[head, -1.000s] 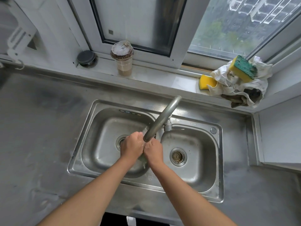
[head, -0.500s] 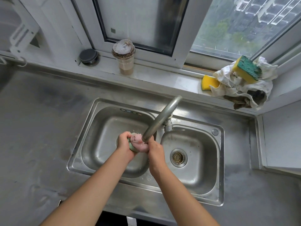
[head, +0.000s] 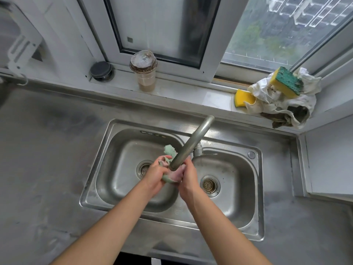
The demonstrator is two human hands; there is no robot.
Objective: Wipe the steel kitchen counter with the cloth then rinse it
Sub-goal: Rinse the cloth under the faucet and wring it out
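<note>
A small pink and green cloth [head: 172, 175] is bunched between both hands over the left basin of the double steel sink [head: 114, 131]. My left hand [head: 156, 174] grips its left side, and a green corner sticks up above the fingers. My right hand [head: 188, 176] grips the right side. The curved faucet spout [head: 193, 144] ends directly above the cloth and hides part of it. The steel counter [head: 47, 150] stretches around the sink.
On the window sill stand a lidded plastic cup [head: 144, 73] and a dark round lid [head: 101, 70]. At the sill's right end lie a yellow-green sponge [head: 286, 82], a yellow sponge piece [head: 242, 98] and a dirty white rag [head: 282, 108]. A white wall [head: 328, 159] bounds the counter's right side.
The hands went from pressed together around the hidden cloth to slightly apart, exposing the cloth. A green corner now sticks up above my left hand.
</note>
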